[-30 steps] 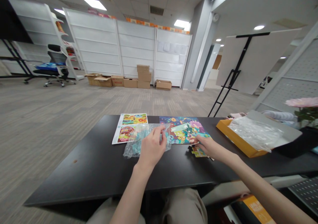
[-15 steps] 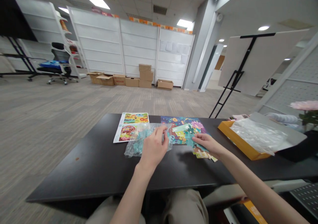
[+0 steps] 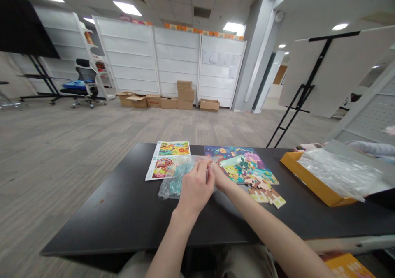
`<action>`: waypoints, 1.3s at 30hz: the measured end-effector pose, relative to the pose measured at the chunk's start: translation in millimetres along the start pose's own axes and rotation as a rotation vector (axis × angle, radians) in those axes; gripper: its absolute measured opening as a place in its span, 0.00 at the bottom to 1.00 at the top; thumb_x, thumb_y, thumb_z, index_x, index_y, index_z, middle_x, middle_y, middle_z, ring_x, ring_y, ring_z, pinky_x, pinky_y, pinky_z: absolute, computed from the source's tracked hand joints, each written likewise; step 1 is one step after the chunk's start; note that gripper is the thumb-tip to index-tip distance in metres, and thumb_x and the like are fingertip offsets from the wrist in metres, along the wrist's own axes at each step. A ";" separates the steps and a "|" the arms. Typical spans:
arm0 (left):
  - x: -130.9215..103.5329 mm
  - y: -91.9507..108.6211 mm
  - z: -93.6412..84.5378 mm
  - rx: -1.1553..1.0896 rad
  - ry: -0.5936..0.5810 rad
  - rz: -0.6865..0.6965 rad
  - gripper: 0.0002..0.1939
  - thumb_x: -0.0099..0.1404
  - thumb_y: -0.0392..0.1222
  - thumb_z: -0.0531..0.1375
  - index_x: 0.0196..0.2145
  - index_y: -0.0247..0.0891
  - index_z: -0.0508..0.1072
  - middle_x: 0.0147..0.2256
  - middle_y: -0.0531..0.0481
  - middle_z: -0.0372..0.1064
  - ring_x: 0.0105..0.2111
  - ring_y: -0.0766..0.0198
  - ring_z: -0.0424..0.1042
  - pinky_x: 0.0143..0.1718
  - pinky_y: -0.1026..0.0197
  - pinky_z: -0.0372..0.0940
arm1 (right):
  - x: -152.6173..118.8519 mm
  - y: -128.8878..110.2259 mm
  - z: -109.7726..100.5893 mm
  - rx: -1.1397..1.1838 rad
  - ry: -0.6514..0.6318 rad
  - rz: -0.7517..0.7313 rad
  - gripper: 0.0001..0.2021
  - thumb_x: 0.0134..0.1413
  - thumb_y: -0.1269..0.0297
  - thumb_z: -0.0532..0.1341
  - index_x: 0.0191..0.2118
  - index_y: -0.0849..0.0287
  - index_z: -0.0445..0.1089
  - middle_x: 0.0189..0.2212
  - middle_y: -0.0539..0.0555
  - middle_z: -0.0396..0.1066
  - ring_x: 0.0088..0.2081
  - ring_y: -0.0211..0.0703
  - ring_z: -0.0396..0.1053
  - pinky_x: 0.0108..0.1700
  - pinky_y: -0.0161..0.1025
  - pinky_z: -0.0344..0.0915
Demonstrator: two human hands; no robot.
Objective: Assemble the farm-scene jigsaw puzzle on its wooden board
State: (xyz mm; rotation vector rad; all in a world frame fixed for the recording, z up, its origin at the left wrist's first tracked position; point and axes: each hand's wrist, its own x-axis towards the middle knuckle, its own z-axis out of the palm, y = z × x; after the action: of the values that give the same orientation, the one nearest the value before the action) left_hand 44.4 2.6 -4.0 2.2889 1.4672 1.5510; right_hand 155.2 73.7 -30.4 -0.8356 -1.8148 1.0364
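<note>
My left hand [image 3: 197, 181] is closed on the upper edge of a clear plastic bag [image 3: 168, 187]. Teal puzzle pieces [image 3: 178, 175] show through the bag's film. Close against it, my right hand [image 3: 219, 176] is at the bag's mouth; its fingers are hidden behind my left hand, so what they hold does not show. Right of both hands, a dark blue illustrated puzzle board [image 3: 212, 149] lies flat. Several loose jigsaw pieces [image 3: 236, 167] lie on it, and brown and cream pieces [image 3: 268, 193] overlap its near edge onto the table.
A printed picture sheet [image 3: 151, 169] lies partly under the bag on the black table [image 3: 123, 212]. At the right stands a yellow box [image 3: 311, 181] with clear plastic wrap [image 3: 336, 169] in it. Past the table are an easel [image 3: 304, 93] and cardboard boxes [image 3: 185, 95].
My right hand has moved left from above the puzzle board, where it held teal pieces, to the bag beside my left hand. My left hand keeps its grip. The camera view has shifted slightly.
</note>
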 end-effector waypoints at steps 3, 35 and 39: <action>1.1 -1.9 -2.0 -0.014 0.000 -0.003 0.12 0.68 0.34 0.55 0.48 0.40 0.69 0.44 0.46 0.76 0.40 0.59 0.77 0.41 0.59 0.71 | -11.4 -9.3 -5.2 -0.020 -0.112 -0.043 0.11 0.58 0.59 0.58 0.37 0.59 0.73 0.31 0.53 0.74 0.37 0.46 0.70 0.40 0.41 0.70; -1.4 3.2 -6.9 0.007 -0.020 -0.008 0.12 0.68 0.33 0.55 0.48 0.39 0.70 0.42 0.48 0.77 0.31 0.64 0.75 0.35 0.63 0.68 | -97.3 12.0 -170.8 -0.738 0.630 0.290 0.17 0.64 0.48 0.52 0.38 0.56 0.68 0.22 0.55 0.73 0.25 0.47 0.71 0.30 0.39 0.62; -2.0 1.9 -7.8 0.007 -0.019 -0.005 0.12 0.68 0.33 0.55 0.49 0.39 0.69 0.42 0.48 0.76 0.32 0.64 0.76 0.35 0.63 0.68 | -101.7 11.6 -181.1 -0.323 0.665 0.413 0.16 0.58 0.47 0.59 0.35 0.56 0.65 0.22 0.50 0.69 0.22 0.44 0.72 0.22 0.36 0.63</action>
State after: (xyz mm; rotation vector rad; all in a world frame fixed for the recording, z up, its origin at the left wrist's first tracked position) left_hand 39.9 -3.4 -0.6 2.2950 1.4761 1.5210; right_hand 361.7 49.9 -24.9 -1.5851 -1.2681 0.5901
